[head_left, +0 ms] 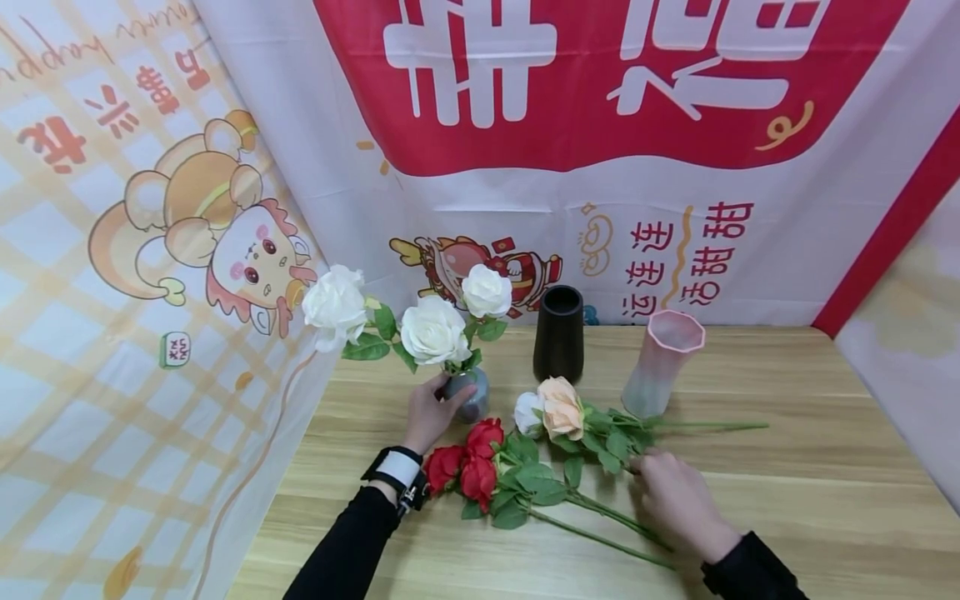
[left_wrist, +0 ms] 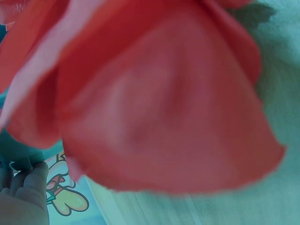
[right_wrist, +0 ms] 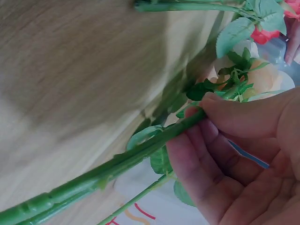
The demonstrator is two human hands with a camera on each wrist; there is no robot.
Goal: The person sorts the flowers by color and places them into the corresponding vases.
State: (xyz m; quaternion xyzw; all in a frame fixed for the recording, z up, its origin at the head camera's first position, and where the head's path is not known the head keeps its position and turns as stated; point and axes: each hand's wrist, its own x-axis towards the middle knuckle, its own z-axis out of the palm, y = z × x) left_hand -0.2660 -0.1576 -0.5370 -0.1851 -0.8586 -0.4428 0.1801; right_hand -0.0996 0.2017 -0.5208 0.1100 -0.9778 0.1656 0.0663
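Note:
My left hand grips a small grey-blue vase that holds three white roses. In the left wrist view a blurred red rose covers most of the picture, and only the fingers show at the lower left. My right hand pinches green stems between thumb and fingers. They lead towards a peach rose and a white rose lying at the middle of the table. Red roses lie in front, close to the left wrist.
Behind the flowers stands a black vase. To its right is a pink-and-white vase. A separate thin stem points right across the wooden table. Printed cloths hang at the back and left.

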